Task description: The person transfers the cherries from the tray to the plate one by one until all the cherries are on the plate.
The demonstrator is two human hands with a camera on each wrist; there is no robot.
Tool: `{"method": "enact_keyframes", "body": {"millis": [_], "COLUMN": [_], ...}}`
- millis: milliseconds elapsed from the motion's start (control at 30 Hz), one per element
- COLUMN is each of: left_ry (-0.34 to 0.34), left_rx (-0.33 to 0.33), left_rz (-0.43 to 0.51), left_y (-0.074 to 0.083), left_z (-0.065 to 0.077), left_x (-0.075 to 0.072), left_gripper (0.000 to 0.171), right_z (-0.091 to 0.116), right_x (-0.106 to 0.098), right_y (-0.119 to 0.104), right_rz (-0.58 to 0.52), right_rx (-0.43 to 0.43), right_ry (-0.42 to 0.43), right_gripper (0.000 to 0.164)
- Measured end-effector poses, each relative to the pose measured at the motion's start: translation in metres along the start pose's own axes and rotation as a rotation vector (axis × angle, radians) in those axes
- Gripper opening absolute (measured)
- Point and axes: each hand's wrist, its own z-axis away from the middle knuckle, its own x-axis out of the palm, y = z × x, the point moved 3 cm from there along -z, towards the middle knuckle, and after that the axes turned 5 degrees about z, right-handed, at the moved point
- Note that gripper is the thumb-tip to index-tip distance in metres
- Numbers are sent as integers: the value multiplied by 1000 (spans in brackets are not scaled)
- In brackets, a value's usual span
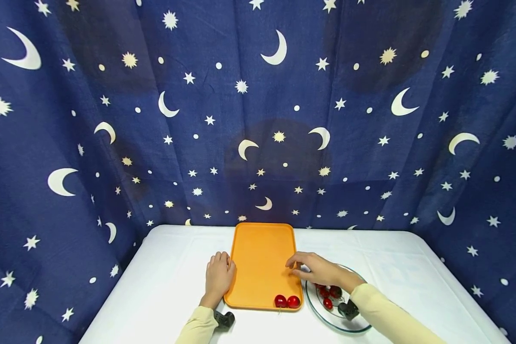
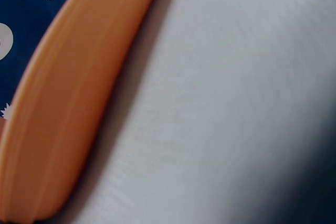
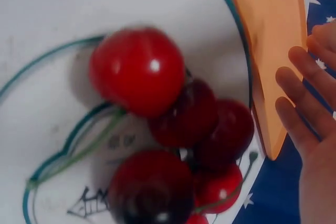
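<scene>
My left hand (image 1: 218, 277) rests at the left edge of an orange tray (image 1: 262, 258), fingers relaxed; the left wrist view has the tray side but no fingers. My right hand (image 1: 318, 270) hovers between the tray's right edge and a white plate (image 3: 47, 3) with a teal rim. Its fingers (image 3: 299, 85) look spread and nearly straight in the right wrist view, with nothing seen between them. Two red cherries, one (image 1: 280, 301) beside the other (image 1: 293, 301), lie in the tray's near right corner. Several cherries (image 3: 139, 72), some with green stems, sit in the plate.
A white cloth (image 1: 167, 267) covers the table. Behind it and at both sides hangs a dark blue curtain (image 1: 206, 157) with moons and stars. Black wrist devices, such as the left one (image 1: 224, 320), sit at both cuffs.
</scene>
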Motion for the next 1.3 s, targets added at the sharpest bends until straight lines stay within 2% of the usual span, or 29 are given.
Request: {"method": "enact_keyframes", "body": {"millis": [333,733,967,1300], "left_ry": [-61,-3,-50,-62], "left_rx": [-47,9,-28,-37], "left_rz": [-2,-22,-18,-17], "left_y": [-2,3,1,-2], "left_z": [1,-2,-2,-2], "left_x": [4,0,1,1], "left_gripper": [20,19,19,19], "right_z": [-9,-10,-8,-7], "right_x": [17,27,30,32], "right_y": [-14,-29,-35,-42], "right_rz": [-46,-33,-31,-32], "right_rx": [-32,-85,-111,-79], "right_ry": [-91,-138,-161,-207], "right_gripper": [29,36,35,29]}}
